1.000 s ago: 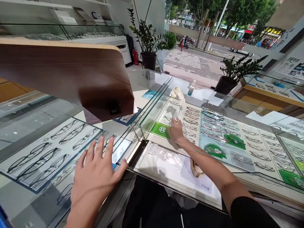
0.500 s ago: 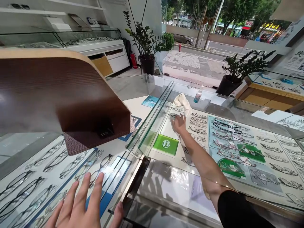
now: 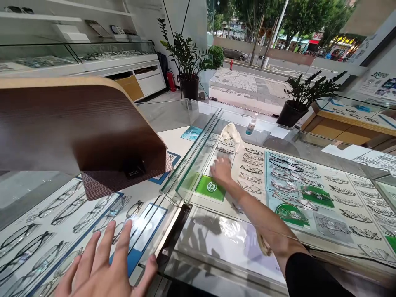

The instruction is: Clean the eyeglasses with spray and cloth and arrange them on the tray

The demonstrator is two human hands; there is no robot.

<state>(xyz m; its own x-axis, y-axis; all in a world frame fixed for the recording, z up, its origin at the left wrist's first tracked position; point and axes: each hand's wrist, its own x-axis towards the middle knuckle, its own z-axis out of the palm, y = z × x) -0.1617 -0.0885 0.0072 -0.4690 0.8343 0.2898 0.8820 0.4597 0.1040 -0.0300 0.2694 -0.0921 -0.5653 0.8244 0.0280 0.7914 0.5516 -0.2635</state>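
Head view: right hand (image 3: pixel 221 171) reaching fwd inside glass display case (image 3: pixel 198 144), arm stretched from lower right. Blurred; fingers look spread and flat, palm down, nothing visibly gripped, though exact grip can't be told. Resting on or just over pale tray (image 3: pixel 216 159), at its near end. Green logo card (image 3: pixel 211 187) just below hand, toward the person. Glasses rows (image 3: pixel 252 163) immediately right of hand, frames lying w/ long axes running left-right across the view, stacked away in columns. Nearest frame (image 3: pixel 225 150) just beyond fingertips, so lies ahead and slightly right of hand. White cloth (image 3: pixel 232 134) further back on case top, spray bottle (image 3: pixel 251 125) beside it to the right.

Left hand (image 3: pixel 105 268) well apart at lower left, open wide, fingers splayed, flat on glass top of neighbouring counter (image 3: pixel 46 231), holding nothing. More frames under that glass. Brown curved panel (image 3: pixel 77 123) hanging above left counter.

Right hand far nearer to tray and frames; left out of reach, glass wall between.
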